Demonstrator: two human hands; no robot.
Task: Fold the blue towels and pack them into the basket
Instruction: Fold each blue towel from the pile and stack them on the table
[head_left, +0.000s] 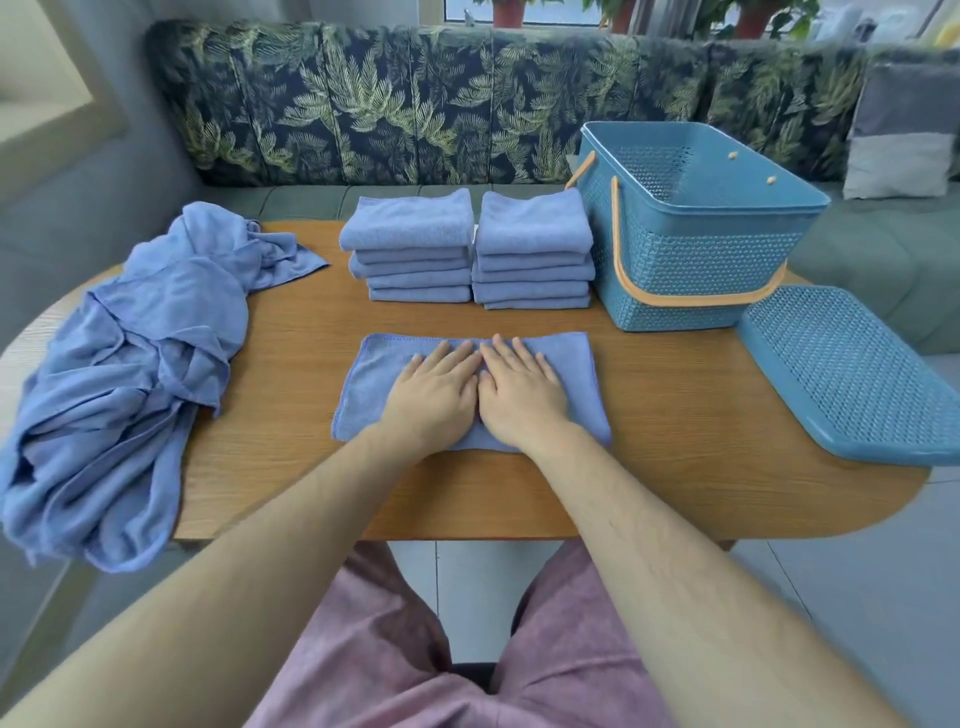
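**Desk:** Where's the towel being worked?
**Operator:** I see it at centre frame. It's a blue towel lying flat on the wooden table, a wide rectangle with its long side running left to right. Both hands are on it.
**Desk:** Gripping it?
**Operator:** No. The left hand and the right hand lie palm down, side by side, in the middle of the cloth. The fingers are straight and point toward the top of the frame, and the two hands are almost touching. I read both as flat and relaxed, pressing rather than holding.
**Desk:** The other towels?
**Operator:** Above the hands, two folded stacks stand next to each other, the left stack and the right stack. Each has several towels, and the stacks nearly touch. At the left of the frame a loose pile of unfolded towels covers that end of the table and hangs past its near edge.
**Desk:** And the basket?
**Operator:** It's at the upper right, just beside the right stack. The basket is blue perforated plastic, upright, its top open, with orange handles folded down along its sides. Its lid lies flat at the right edge of the frame, close to the basket's lower corner. I can't tell whether they touch.
**Desk:** Background?
**Operator:** A leaf-print sofa runs across the top and a grey cushion sits at upper right. Pink shorts show at the bottom between the forearms.
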